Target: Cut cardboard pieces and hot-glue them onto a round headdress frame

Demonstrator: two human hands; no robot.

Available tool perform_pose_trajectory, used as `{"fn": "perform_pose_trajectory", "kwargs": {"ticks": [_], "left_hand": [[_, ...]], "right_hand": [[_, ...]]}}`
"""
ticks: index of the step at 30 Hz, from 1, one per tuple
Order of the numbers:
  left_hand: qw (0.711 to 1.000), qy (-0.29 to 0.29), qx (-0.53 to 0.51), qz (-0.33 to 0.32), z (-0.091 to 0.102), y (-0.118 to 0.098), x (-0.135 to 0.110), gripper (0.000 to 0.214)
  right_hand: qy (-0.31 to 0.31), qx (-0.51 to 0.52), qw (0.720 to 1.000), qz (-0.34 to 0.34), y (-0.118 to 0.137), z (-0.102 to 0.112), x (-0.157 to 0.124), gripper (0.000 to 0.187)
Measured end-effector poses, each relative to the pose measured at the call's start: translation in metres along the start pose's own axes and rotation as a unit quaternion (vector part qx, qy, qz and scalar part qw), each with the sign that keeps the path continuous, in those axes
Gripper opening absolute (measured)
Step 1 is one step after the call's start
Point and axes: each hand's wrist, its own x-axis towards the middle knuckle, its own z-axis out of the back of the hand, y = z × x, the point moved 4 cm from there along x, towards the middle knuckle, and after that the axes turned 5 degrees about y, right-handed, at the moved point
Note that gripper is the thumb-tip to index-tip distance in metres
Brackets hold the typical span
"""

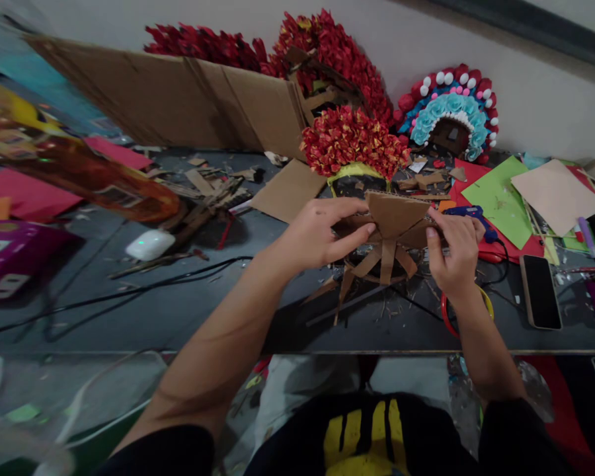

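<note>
Between my two hands is a brown cardboard piece (396, 213) with a wide flap on top and several strips fanning out below it. My left hand (322, 228) pinches its left side with thumb and fingers. On the other side, my right hand (453, 244) grips the right edge. The lower strips (387, 261) hang over a rounded shape on the table that I cannot clearly make out. Just behind stands a headdress-like piece (354, 142) covered in red and orange petals, with a yellow rim. A blue glue gun (471, 213) lies beside my right hand, partly hidden by it.
A large cardboard sheet (178, 99) leans at the back left. A turquoise and red headdress (449, 116) stands at the back right. Coloured paper (496, 198) and a phone (540, 292) lie right. A bottle (99, 178), white case (150, 244) and black cables (178, 274) are left.
</note>
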Motion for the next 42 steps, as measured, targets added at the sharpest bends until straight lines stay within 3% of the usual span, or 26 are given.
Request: {"fn": "perform_pose_trajectory", "kwargs": {"ticks": [7,17,22,31,33,37,39,42], "left_hand": [[0.999,0.020,-0.006,0.031,-0.001,-0.005,0.004,0.024],[1.000,-0.001,0.001,-0.012,-0.001,-0.011,0.005,0.021],[1.000,0.014,0.018,0.001,-0.003,-0.010,0.006,0.025],[0.999,-0.003,0.046,-0.029,0.005,-0.009,0.002,0.029],[0.996,-0.030,0.044,-0.072,0.010,-0.012,0.000,0.023],[0.970,-0.146,0.068,-0.183,0.022,-0.023,-0.007,0.021],[0.962,-0.167,0.101,-0.191,0.024,-0.028,-0.010,0.021],[0.959,-0.156,0.149,-0.182,0.024,-0.032,-0.015,0.025]], "right_hand": [[-0.024,0.020,1.000,-0.003,0.003,0.002,0.001,0.019],[-0.041,-0.011,0.999,0.003,0.007,0.002,0.001,0.017],[-0.031,-0.025,0.999,-0.002,0.007,0.001,0.000,0.018],[-0.029,-0.013,0.999,0.030,0.010,0.014,0.001,0.017],[-0.057,-0.016,0.997,0.057,0.011,0.020,-0.001,0.019],[-0.111,-0.049,0.985,0.121,0.015,0.031,-0.007,0.024],[-0.119,-0.065,0.980,0.148,0.017,0.034,-0.010,0.024],[-0.117,-0.078,0.975,0.170,0.017,0.035,-0.014,0.022]]}}
